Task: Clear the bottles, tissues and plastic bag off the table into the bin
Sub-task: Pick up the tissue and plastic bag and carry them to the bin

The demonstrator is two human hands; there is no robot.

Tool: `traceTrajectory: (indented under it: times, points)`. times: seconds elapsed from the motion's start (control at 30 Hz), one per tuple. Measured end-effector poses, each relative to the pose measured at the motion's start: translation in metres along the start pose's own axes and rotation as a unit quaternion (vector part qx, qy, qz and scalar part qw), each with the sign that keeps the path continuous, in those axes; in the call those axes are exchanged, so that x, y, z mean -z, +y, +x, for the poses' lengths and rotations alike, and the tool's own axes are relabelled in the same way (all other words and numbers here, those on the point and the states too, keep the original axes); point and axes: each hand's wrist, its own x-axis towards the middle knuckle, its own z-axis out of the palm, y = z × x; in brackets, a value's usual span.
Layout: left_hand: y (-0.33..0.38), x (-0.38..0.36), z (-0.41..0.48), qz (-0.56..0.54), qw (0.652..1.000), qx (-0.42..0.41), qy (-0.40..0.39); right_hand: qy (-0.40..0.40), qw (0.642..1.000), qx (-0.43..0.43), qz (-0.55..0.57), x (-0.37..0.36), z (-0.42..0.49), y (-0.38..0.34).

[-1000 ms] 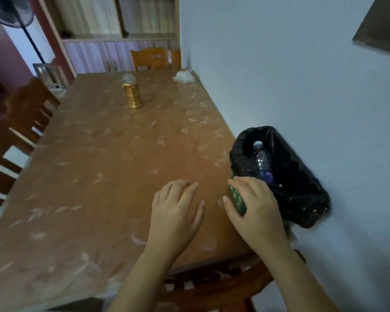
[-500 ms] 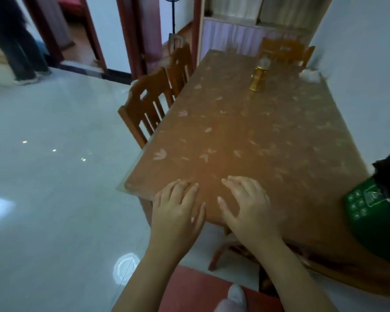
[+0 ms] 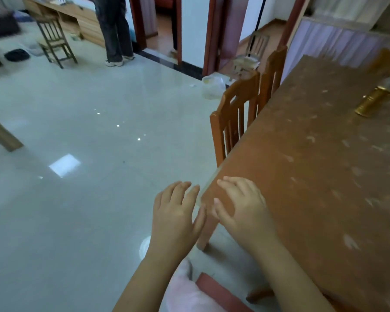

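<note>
At upper left we see a dark chair (image 3: 54, 40) and a person (image 3: 115, 30) standing. Low in the centre, our left hand (image 3: 176, 213) hangs over the floor (image 3: 77, 221), fingers loosely spread, holding nothing. Just right of it, our right hand (image 3: 243, 207) is over the table's (image 3: 313, 165) near corner, fingers relaxed and slightly apart; we cannot tell whether it touches. The gold bottle (image 3: 373, 102) sits on the table at the frame's right edge.

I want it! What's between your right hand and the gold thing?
Only bare table from right hand to gold thing, seen in the head view.
</note>
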Motion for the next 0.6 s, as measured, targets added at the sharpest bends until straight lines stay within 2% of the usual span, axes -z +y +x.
traceTrajectory:
  times: [0.17,0.3,0.6]
  points:
    - [-0.054,0.002,0.083,0.028,0.999,-0.012,-0.026,0.012,0.999,-0.015,0.03,-0.036,0.086,-0.018]
    - [-0.087,0.002,0.143,0.039,0.999,-0.024,-0.017,0.029,0.999,-0.009,0.025,-0.058,0.148,-0.018]
    - [-0.172,-0.016,0.221,0.013,0.999,-0.015,-0.035,0.014,1.0,-0.021,-0.009,-0.115,0.248,-0.039]
